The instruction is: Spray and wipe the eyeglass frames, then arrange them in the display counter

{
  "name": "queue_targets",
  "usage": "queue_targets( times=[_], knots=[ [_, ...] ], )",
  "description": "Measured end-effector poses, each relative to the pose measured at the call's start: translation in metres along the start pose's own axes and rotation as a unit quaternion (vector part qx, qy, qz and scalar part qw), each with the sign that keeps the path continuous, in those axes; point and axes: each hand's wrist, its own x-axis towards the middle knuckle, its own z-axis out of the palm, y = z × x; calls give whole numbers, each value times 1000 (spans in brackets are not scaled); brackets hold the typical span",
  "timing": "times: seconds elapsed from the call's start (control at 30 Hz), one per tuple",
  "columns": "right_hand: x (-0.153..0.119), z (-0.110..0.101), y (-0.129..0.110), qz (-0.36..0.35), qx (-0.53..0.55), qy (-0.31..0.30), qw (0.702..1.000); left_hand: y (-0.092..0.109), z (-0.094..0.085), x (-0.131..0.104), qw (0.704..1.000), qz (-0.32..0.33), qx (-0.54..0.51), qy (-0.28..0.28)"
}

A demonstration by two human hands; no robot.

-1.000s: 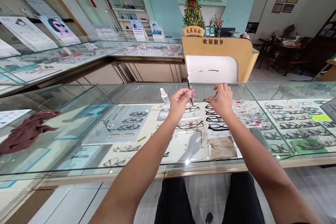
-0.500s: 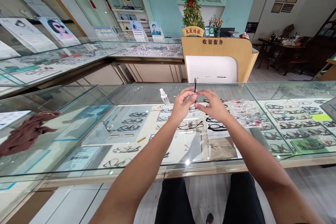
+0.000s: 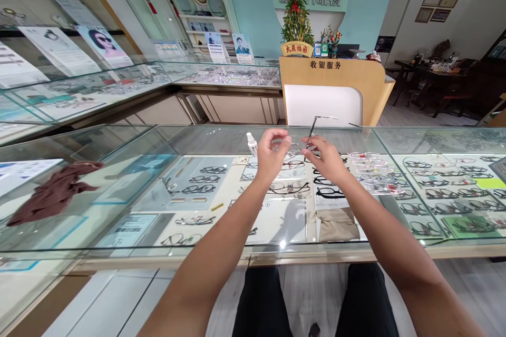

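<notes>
Thin dark eyeglasses (image 3: 312, 129) are raised above the glass counter, tilted, with the temples pointing away to the right. My right hand (image 3: 324, 157) grips their lower part between thumb and fingers. To the left of them, my left hand (image 3: 273, 154) is off the glasses, its thumb and fingers curved and apart with nothing between them. A small white spray bottle (image 3: 252, 145) stands on the counter just left of my left hand. Under the glass, below both hands, lie rows of eyeglasses (image 3: 290, 188).
The glass display counter (image 3: 261, 260) spans the view. On its left lies a crumpled brown cloth (image 3: 55, 189). A beige pouch (image 3: 338, 225) is at the front middle. Beyond stands a wooden cashier desk (image 3: 373, 84) with a plant on top.
My left hand has let go of the glasses and parted from my right hand. The glasses have moved right with my right hand and now lean. The view has shifted slightly left.
</notes>
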Motion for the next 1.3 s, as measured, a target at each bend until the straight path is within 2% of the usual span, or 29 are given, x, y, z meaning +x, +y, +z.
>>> queue_targets(
  times=[0.1, 0.17, 0.27, 0.33, 0.4, 0.5, 0.57, 0.7, 0.77, 0.87, 0.97, 1.0, 1.07, 1.13, 1.23, 1.3],
  knots=[
    [1, -7, 3, 5, -16, 16, 1000, -12, -16, 17, 990, 12, 27, 139],
    [2, -10, 6, 12, -22, 29, 999, -22, -30, 30, 978, 6, 47, 204],
    [4, -13, 11, 15, -16, 58, 998, -37, -48, 42, 959, -33, 107, 259],
    [5, -14, 13, 14, -3, 77, 997, -46, -54, 45, 951, -64, 143, 266],
    [6, -16, 14, 15, 13, 92, 996, -54, -55, 44, 947, -124, 178, 237],
    [7, -19, 15, 28, 41, 105, 993, -63, -55, 41, 930, -251, 222, 149],
    [8, -21, 15, 40, 58, 106, 992, -68, -55, 38, 923, -294, 220, 113],
    [9, -21, 15, 52, 80, 106, 990, -67, -55, 37, 927, -299, 197, 113],
    [9, -21, 15, 56, 95, 108, 988, -60, -52, 39, 935, -288, 170, 120],
    [10, -18, 15, 62, 133, 106, 983, -43, -43, 41, 952, -274, 103, 87],
    [9, -13, 13, 70, 170, 88, 979, -20, -32, 38, 958, -285, -26, -18],
    [8, -10, 11, 73, 179, 77, 978, -13, -28, 35, 949, -294, -86, -71],
    [7, -6, 7, 75, 190, 50, 978, 1, -24, 28, 913, -310, -196, -181],
    [4, -3, 1, 74, 201, 22, 977, 11, -20, 22, 881, -317, -245, -251],
    [2, -1, -9, 75, 228, -17, 971, 17, -16, 17, 875, -308, -246, -282],
    [1, 0, -13, 80, 248, -43, 964, 15, -14, 16, 893, -286, -216, -272]
  ],
)
